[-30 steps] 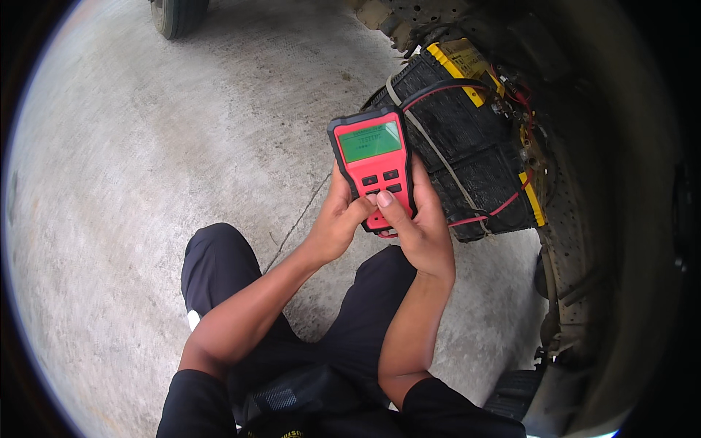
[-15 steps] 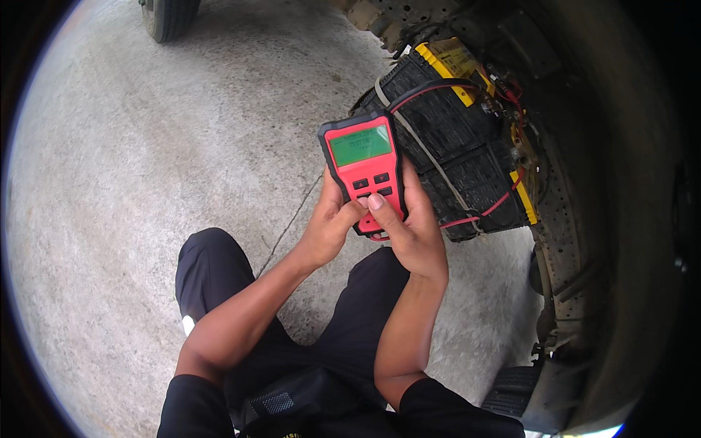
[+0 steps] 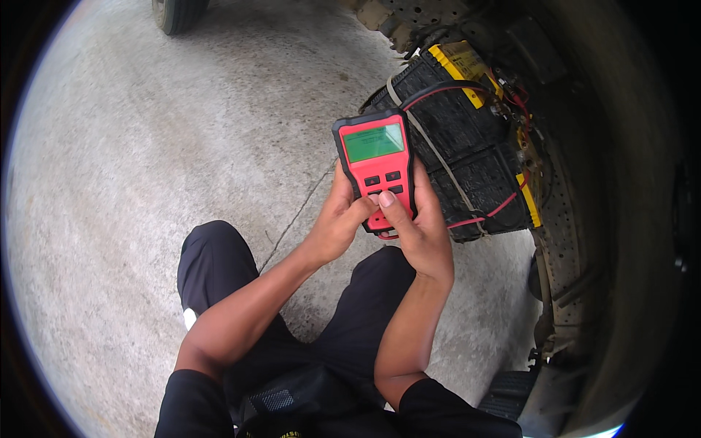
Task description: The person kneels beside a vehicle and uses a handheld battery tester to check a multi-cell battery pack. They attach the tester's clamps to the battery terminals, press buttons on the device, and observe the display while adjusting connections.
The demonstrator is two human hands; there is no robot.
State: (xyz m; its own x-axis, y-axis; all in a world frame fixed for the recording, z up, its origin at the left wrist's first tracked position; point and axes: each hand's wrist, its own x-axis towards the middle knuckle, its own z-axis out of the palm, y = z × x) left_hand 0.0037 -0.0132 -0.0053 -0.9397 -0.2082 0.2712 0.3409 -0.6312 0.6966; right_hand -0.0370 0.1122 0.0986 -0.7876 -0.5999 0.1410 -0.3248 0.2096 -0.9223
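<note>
Left hand [image 3: 336,228] and right hand [image 3: 426,241] clasp red-black handheld meter [image 3: 376,166], thumbs [image 3: 395,210] over lower keys [image 3: 395,190]. Casing looks light, stiff; screen [image 3: 374,144] likely fragile; dark side edges [image 3: 408,142] should suit grip.

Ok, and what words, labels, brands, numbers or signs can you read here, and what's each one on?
Screen of the red tester: lines of text, too small and faint to read.
Buttons: tiny marks, too small to read.
Battery label: dark print on yellow, too small to read.
Shirt: yellow lettering, cut off by the lower edge; I won't copy it.
</note>
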